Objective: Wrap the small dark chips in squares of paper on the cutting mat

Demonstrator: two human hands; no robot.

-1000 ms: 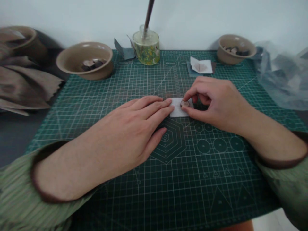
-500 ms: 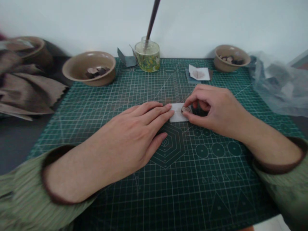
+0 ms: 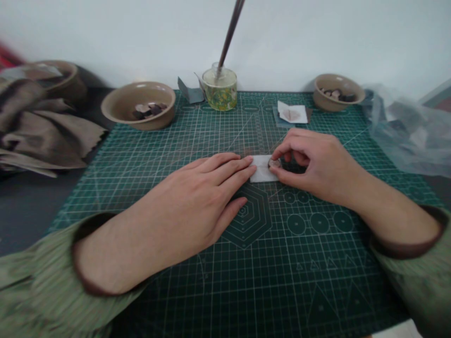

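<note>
Paper (image 3: pixel 261 174), white and straight-edged, lies flat near the middle of a dark green cutting mat (image 3: pixel 176 291) printed with fine pale grid lines, nested hexagons, circles and triangles. The left hand (image 3: pixel 200 197) is spread palm-down, fingers straight and holding nothing, its fingertips resting on the left edge of the sheet. Thumb and forefinger of the right hand (image 3: pixel 315 162) pinch a small rounded piece (image 3: pixel 274 163), pale-faced with a dark rim, over the sheet's right part; its material is too small to tell. Both sleeves are ribbed green cloth.

Behind, a creased white card (image 3: pixel 298 114) bears a brownish mark. Smooth tan bowls, a wide one (image 3: pixel 120 112) and a smaller one (image 3: pixel 324 100), hold dark and pale chunks. Between them stands a squat clear jar (image 3: pixel 220 96) with yellow-green patterning and a slim dark stick (image 3: pixel 230 37) leaning out. Crumpled translucent plastic (image 3: pixel 412 141) sags at right, limp brown cloth (image 3: pixel 59 136) at left
</note>
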